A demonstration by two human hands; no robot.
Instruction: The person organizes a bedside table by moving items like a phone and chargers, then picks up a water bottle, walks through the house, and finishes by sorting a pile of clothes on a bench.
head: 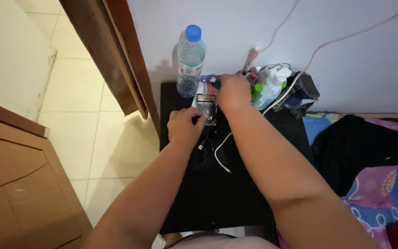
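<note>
A: Where do we stand?
B: Our left hand pinches the small dark box on the black table. Right hand at its 1 o'clock, fingers closed on a small green-capped item. Water bottle at 11.

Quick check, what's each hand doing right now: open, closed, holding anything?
Left hand: fingers curled closed on the lower edge of the small dark box.
Right hand: closed, fingertips pinched at the top of that box; whether it grips it cannot be told.
</note>
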